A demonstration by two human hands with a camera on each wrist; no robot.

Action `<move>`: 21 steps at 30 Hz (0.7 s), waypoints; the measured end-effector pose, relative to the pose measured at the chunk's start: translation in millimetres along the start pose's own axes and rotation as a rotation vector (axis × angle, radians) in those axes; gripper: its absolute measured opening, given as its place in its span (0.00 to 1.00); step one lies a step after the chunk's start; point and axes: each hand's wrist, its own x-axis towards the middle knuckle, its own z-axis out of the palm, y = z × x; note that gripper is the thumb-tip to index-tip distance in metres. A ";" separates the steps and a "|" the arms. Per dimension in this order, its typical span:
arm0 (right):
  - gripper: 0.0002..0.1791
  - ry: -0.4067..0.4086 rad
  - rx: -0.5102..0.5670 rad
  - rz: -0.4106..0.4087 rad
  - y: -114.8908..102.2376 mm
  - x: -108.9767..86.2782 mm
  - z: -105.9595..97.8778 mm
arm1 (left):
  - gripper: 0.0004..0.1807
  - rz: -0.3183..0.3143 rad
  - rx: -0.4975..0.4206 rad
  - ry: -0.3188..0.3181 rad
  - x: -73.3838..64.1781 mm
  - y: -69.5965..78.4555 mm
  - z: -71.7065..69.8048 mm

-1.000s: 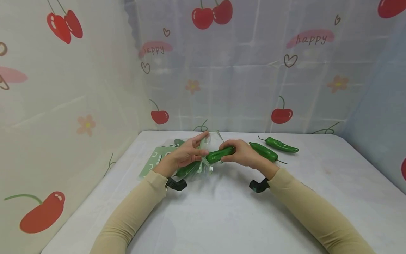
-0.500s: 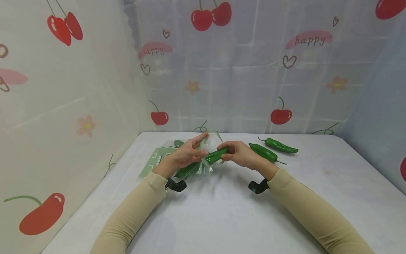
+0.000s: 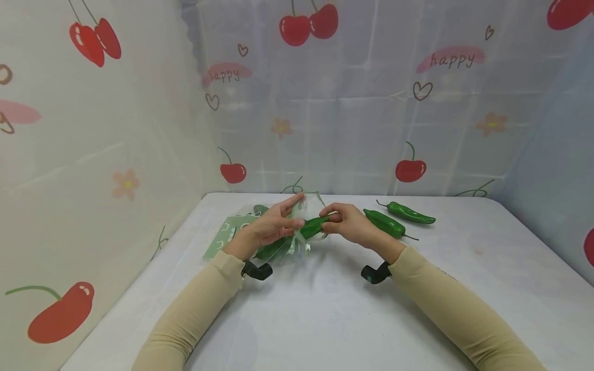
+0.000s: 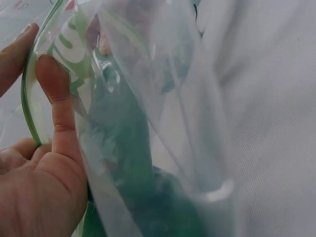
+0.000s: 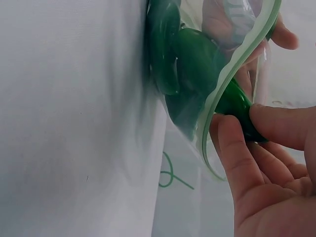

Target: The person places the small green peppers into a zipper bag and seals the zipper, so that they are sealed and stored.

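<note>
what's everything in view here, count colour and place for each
loose peppers: 2, green, on the table, right of the right grip
held pepper: 1, green, pinched by the right grip, partly inside the bag
other bagged peppers: count unclear, green, inside the bag
bag: 1, clear with green rim and print, held by the left grip
table: 1, white, below
printed walls: 3, pale with red cherries, around the table
wrist devices: 2, black, left and right
sleeves: 2, beige, left and right
grips: 2, bare, at the bag

"happy" (image 3: 452, 60) in script — twice on the backdrop (image 3: 343, 129), lettering (image 4: 73, 45) on plastic bag (image 4: 173, 123) — illegible
</note>
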 end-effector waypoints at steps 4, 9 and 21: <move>0.16 0.037 -0.050 0.005 -1.4 0.3 2.0 | 0.62 0.000 -0.002 0.000 -0.1 0.3 -0.6; 0.15 0.064 -0.104 -0.002 -2.4 2.4 4.4 | 0.54 0.004 0.010 0.010 -0.9 1.4 0.2; 0.13 0.080 -0.169 -0.014 1.4 6.1 7.4 | 0.51 0.005 0.027 0.014 -1.3 2.4 2.3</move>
